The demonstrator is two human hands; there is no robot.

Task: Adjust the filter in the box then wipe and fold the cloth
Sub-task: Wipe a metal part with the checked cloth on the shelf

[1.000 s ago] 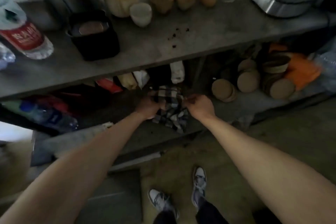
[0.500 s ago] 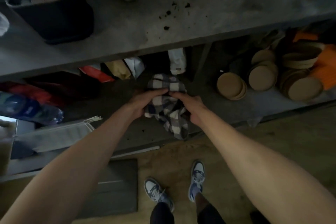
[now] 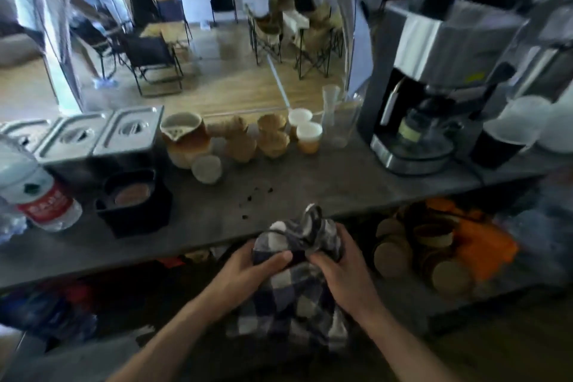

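Head view: I have the checked cloth (image 3: 291, 285) bunched between both hands, just below the front edge of the grey counter (image 3: 325, 192). My left hand (image 3: 251, 270) closes on it from nine o'clock, thumb lying across the top fold; my right hand (image 3: 341, 270) closes on it from three o'clock, fingers curled into the fabric. A twisted tip of cloth sticks up at twelve o'clock, overlapping the counter's edge, and the loose tail hangs toward six o'clock between my forearms.

What has changed: a second ago my hands were down at the lower shelf with the cloth against it; half a second ago I was gathering it there. Now I have lifted it clear to counter height, and my gaze has swung up, so the whole worktop shows (blurred from the motion).

That tells me the picking-up is done and the wiping comes next. The dark crumbs (image 3: 254, 195) lie on the counter at about eleven o'clock from the cloth, near it but not touched. The black box (image 3: 136, 208) with the brownish filter (image 3: 131, 197) sitting in it is well off at ten o'clock; I judge that part already seen to, though I cannot be sure. The cloth is not yet folded.
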